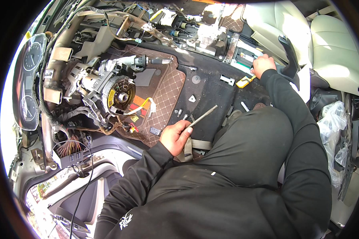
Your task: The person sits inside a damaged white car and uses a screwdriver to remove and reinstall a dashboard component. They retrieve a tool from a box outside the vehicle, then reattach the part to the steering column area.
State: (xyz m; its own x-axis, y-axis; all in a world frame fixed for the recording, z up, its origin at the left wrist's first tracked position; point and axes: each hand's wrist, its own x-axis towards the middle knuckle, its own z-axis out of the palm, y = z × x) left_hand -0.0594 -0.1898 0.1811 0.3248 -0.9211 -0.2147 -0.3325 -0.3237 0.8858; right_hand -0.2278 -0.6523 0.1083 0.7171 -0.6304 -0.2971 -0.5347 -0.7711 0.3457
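Note:
My left hand point(174, 138) is closed round a thin grey metal rod point(205, 115), its free end pointing up and to the right. Stretched out to the right, my right hand point(263, 65) rests at the opened centre console point(242, 55) with its fingers curled downward. What those fingers hold, if anything, is hidden. Just below them lies a yellow-handled tool point(245, 81). A small silver metal bracket point(227, 80) sits left of that tool. Loose small metal parts point(182, 114) lie on the dark floor near my left hand.
The bare steering column point(119, 93) juts out at left, wires hanging from it. Beyond stands the stripped dashboard frame point(62, 47) with an instrument cluster point(30, 79). A handbrake lever point(289, 55) rises beside my right forearm. Pale seats point(335, 47) and clear plastic wrapping point(332, 123) are at right.

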